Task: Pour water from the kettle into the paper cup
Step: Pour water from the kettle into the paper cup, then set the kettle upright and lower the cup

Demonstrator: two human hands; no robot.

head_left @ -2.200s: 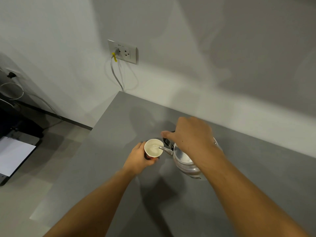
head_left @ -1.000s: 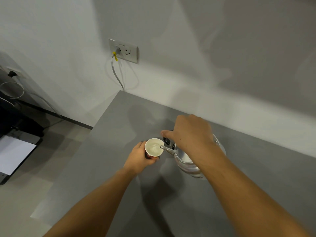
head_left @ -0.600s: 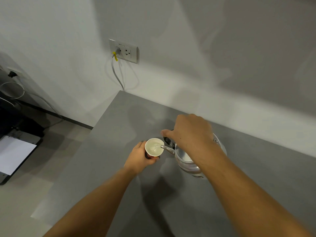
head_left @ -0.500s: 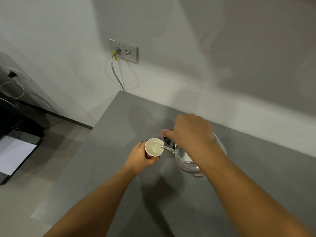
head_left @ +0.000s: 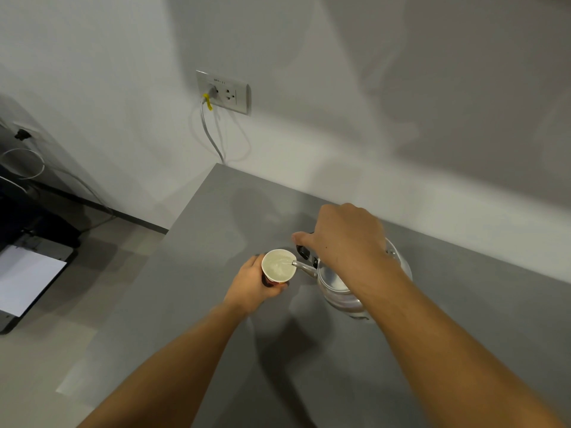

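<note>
A white paper cup [head_left: 277, 265] with a red lower band stands on the grey table [head_left: 216, 236], with liquid inside it. My left hand [head_left: 251, 287] is wrapped around its near side. A silver metal kettle [head_left: 336, 287] is tilted to the left, its spout over the cup's right rim with water running in. My right hand [head_left: 343, 239] grips the kettle's black handle from above and hides most of the lid.
The table's left edge [head_left: 185, 211] drops to the floor. A wall socket [head_left: 223, 91] with a grey cable [head_left: 210, 134] is on the white wall behind. A dark device with a white sheet [head_left: 24, 278] sits on the floor at left.
Almost nothing has moved. The kettle has stayed tilted with its spout over the cup, and both hands keep their grips.
</note>
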